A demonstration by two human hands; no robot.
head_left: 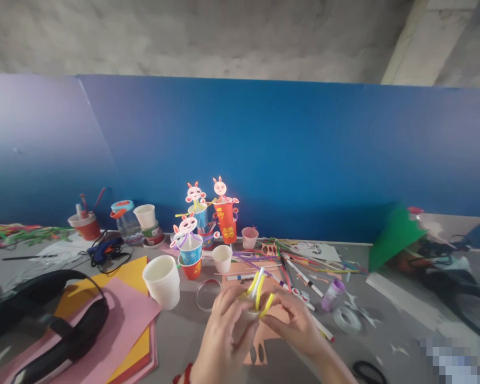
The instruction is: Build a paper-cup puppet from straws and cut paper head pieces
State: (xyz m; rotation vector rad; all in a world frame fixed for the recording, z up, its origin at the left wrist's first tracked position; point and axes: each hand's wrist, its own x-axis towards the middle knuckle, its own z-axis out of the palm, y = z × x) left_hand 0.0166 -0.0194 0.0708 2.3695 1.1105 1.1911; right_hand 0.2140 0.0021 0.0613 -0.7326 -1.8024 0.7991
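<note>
In the middle of the head view, my left hand [224, 320] is wrapped round a small white paper cup [251, 314], most of it hidden by the fingers. Yellow pipe cleaners [260, 290] and a white stick [257, 285] rise out of the cup. At its right side, my right hand [298, 322] has thumb and fingers closed at a bent yellow pipe cleaner [269, 304] by the rim. Beneath both hands lies a sheet of peach paper [272, 330] with cut-outs. Behind them stands another white paper cup [222, 260].
Stacked cups with paper rabbits [191, 250] and a red cup [225, 221] stand near the blue partition [296, 160]. A white cup [162, 282], coloured paper [124, 320] and a headset [76, 330] lie left. Clear tape [346, 319], a purple bottle [333, 295] and markers [304, 274] lie right.
</note>
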